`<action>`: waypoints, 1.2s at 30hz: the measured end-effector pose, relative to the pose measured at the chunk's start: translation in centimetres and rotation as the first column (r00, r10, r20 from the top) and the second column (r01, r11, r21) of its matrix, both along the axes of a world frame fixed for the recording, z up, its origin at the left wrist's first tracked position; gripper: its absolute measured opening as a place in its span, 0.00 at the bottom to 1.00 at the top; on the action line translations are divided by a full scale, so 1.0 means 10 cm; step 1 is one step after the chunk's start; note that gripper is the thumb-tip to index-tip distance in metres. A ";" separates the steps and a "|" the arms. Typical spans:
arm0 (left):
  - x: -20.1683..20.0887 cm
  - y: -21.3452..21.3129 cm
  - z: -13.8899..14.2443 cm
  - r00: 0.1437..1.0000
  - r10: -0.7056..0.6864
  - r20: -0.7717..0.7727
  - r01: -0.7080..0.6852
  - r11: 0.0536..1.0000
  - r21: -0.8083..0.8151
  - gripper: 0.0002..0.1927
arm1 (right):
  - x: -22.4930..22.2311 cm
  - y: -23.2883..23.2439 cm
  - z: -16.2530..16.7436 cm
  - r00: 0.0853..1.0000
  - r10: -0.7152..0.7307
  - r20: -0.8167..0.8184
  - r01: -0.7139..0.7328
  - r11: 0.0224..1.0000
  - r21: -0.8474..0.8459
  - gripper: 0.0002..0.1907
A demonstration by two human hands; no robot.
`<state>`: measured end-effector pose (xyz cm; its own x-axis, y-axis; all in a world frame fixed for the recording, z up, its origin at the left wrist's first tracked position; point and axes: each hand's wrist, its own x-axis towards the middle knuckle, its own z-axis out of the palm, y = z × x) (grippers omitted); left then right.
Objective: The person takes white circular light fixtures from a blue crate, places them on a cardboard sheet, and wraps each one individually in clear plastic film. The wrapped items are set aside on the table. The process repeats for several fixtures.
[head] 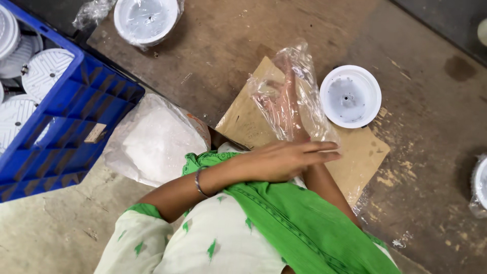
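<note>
My right hand (284, 99) is pushed up inside a clear plastic bag (304, 76), fingers spread so the bag stands open above a sheet of brown cardboard (365, 152). My left hand (286, 160) lies flat across my right forearm at the bag's mouth, fingers straight and pointing right. A white round plastic housing (350, 96) rests hollow side up on the cardboard, just right of the bag and untouched.
A blue plastic crate (76, 116) at the left holds several white round ribbed parts (45, 68). A bundle of clear bags (152, 139) lies beside it. Another bagged white housing (146, 20) sits at the top, one more bagged housing (479, 185) at the right edge.
</note>
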<state>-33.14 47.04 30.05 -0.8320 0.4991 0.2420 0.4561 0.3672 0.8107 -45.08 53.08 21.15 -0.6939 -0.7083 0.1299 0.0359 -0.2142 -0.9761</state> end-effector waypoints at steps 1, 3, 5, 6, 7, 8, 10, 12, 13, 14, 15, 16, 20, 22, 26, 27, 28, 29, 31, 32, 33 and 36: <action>-0.01 -0.08 -0.01 0.999 -0.034 0.018 0.032 0.995 0.099 0.36 | 0.00 0.00 0.00 1.000 0.002 0.004 -0.002 1.000 0.003 0.49; 0.00 -0.35 -0.04 0.960 0.217 -0.178 -0.177 0.960 0.216 0.19 | -0.01 0.03 -0.01 1.000 0.002 0.014 -0.002 1.000 0.009 0.53; -0.15 -0.62 -0.16 0.687 0.708 0.165 -0.725 0.653 0.218 0.25 | -0.02 0.06 -0.04 1.000 0.004 0.025 -0.004 1.000 0.012 0.58; -0.19 -0.83 -0.25 0.556 0.831 -0.002 -0.810 0.543 0.220 0.27 | -0.02 0.07 -0.06 0.999 0.010 0.031 -0.011 1.000 0.021 0.60; -0.20 -1.05 -0.35 0.392 0.904 -0.169 -0.872 0.423 0.246 0.31 | -0.02 0.09 -0.08 0.999 0.014 0.038 -0.015 1.000 0.025 0.63; -0.19 -1.16 -0.49 0.491 0.871 0.017 -0.856 0.479 0.193 0.26 | -0.02 0.11 -0.11 0.999 0.016 0.042 -0.017 0.999 0.030 0.65; -0.20 -1.25 -0.83 0.599 0.702 0.386 -0.787 0.604 0.123 0.17 | -0.04 0.10 -0.18 0.998 0.018 0.067 -0.023 0.997 0.070 0.65; -0.24 -1.25 -1.18 0.564 0.683 0.465 -0.825 0.496 0.272 0.11 | -0.08 0.11 -0.25 0.997 0.011 0.075 -0.021 0.991 0.132 0.63; -0.25 -1.30 -1.34 0.546 0.668 0.505 -0.838 0.429 0.338 0.09 | -0.08 0.14 -0.29 0.998 -0.011 -0.065 0.025 0.977 0.212 0.64; -0.26 -1.38 -1.47 0.485 0.686 0.542 -0.872 0.330 0.362 0.08 | -0.10 0.20 -0.31 0.978 -0.020 -0.205 0.079 0.956 0.282 0.65; -0.26 -1.49 -1.58 0.422 0.697 0.580 -0.897 0.225 0.381 0.07 | -0.14 0.29 -0.33 0.940 -0.015 -0.342 0.140 0.928 0.344 0.67; -0.27 -1.59 -1.68 0.357 0.700 0.619 -0.911 0.115 0.396 0.06 | -0.17 0.38 -0.36 0.882 0.005 -0.472 0.206 0.895 0.395 0.69; -0.25 -1.89 -1.93 0.255 0.754 0.605 -0.929 0.018 0.370 0.06 | -0.15 0.56 -0.53 0.682 0.201 -0.703 0.400 0.702 0.589 0.75; -0.22 -1.94 -1.96 0.260 0.758 0.598 -0.930 0.030 0.366 0.08 | -0.09 0.60 -0.61 0.697 0.266 -0.666 0.423 0.598 0.681 0.74; -0.22 -1.90 -1.81 0.140 0.947 0.289 -0.966 0.066 0.250 0.13 | -0.07 0.58 -0.67 0.735 0.287 -0.614 0.422 0.515 0.746 0.68; -0.23 -1.88 -1.73 0.109 0.978 0.178 -0.976 0.071 0.205 0.14 | -0.08 0.58 -0.66 0.728 0.298 -0.617 0.426 0.509 0.748 0.67; -0.26 -1.85 -1.64 0.080 0.995 0.062 -0.985 0.069 0.161 0.14 | -0.08 0.58 -0.65 0.734 0.298 -0.610 0.424 0.501 0.755 0.65; -0.31 -1.80 -1.57 0.123 0.992 -0.034 -0.974 0.127 0.186 0.17 | -0.09 0.58 -0.63 0.739 0.300 -0.603 0.421 0.494 0.761 0.64; -0.42 -1.64 -1.45 0.188 0.955 -0.229 -0.948 0.238 0.212 0.21 | -0.08 0.55 -0.59 0.739 0.300 -0.603 0.417 0.498 0.760 0.62; -0.45 -1.58 -1.41 0.246 0.922 -0.299 -0.940 0.303 0.159 0.20 | -0.07 0.55 -0.57 0.736 0.297 -0.608 0.418 0.508 0.753 0.61; -0.48 -1.51 -1.40 0.304 0.881 -0.362 -0.927 0.361 0.101 0.20 | -0.07 0.54 -0.56 0.732 0.294 -0.614 0.418 0.518 0.746 0.60; -0.62 -1.28 -1.44 0.616 0.754 -0.230 -0.788 0.581 -0.203 0.31 | -0.05 0.53 -0.54 0.740 0.284 -0.610 0.408 0.531 0.742 0.60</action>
